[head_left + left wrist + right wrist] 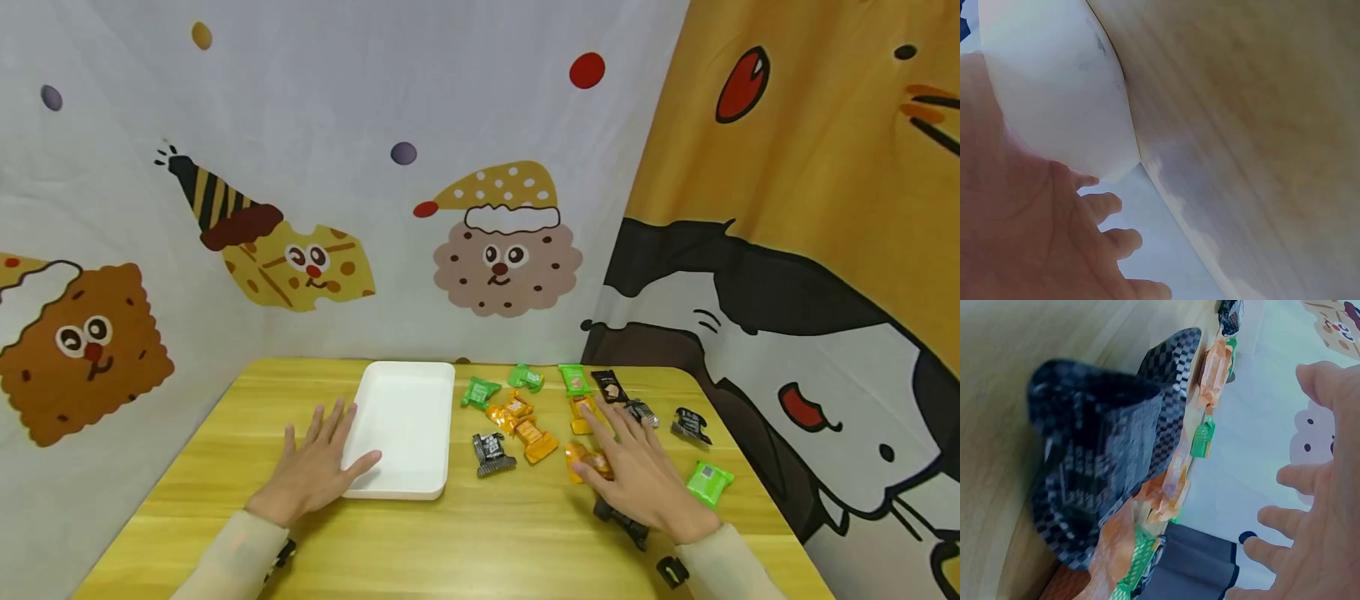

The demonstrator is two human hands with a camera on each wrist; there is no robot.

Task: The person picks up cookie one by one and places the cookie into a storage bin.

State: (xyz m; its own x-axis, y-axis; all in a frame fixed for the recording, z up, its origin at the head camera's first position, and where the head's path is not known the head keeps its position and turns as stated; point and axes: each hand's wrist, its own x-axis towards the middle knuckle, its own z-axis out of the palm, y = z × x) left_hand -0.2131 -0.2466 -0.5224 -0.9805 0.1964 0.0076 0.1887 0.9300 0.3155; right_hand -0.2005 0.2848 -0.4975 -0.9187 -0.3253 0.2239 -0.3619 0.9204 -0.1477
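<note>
Head view, left hand at white tray, packets outside

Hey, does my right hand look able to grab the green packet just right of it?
Probably yes: the right hand is open and empty, with nothing visible between it and the green packet.

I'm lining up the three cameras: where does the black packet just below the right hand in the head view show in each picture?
Head: the black packet lies right of centre, low down, just below the right hand.
Left wrist: not in this picture.
Right wrist: large and somewhat blurred, left of centre.
Shared landmark: the wooden tabletop, visible in all three views.
</note>
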